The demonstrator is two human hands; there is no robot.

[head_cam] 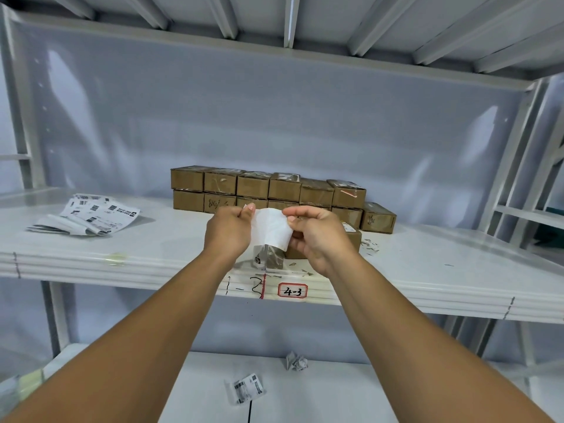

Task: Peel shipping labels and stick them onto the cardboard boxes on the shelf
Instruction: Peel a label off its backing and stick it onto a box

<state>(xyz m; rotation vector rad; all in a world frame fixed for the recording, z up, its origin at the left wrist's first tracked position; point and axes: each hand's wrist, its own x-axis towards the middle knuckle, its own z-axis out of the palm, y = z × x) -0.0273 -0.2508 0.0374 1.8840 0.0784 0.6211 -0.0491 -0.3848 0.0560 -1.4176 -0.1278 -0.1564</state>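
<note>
- The shipping label (271, 228) is held in the air above the front of the shelf (152, 248), between both hands, with its blank white side toward the camera.
- The left hand (230, 230) pinches the label's upper left edge between thumb and fingertips; the rest of the hand is loosely curled.
- The right hand (317, 236) grips the label's right edge, thumb on top and fingers folded beneath. It appears to be working a corner loose from the backing, but the frame does not show whether separation has begun.
- Handling judgement: the label is thin, very light and limp, and it curls between the two grips. Once peeled, the adhesive face will likely stick to itself or to skin, so holding it by corners and edges only is advised.
- Both forearms extend forward and slightly inward, with the wrists meeting over the shelf edge.
- A small cardboard box (351, 239) sits on the shelf just behind the right hand, partly hidden by it.
- The stacked cardboard boxes (268, 187) stand in two rows toward the rear of the shelf.
- A sheaf of unpeeled labels (91, 215) lies on the shelf well to the left.
</note>
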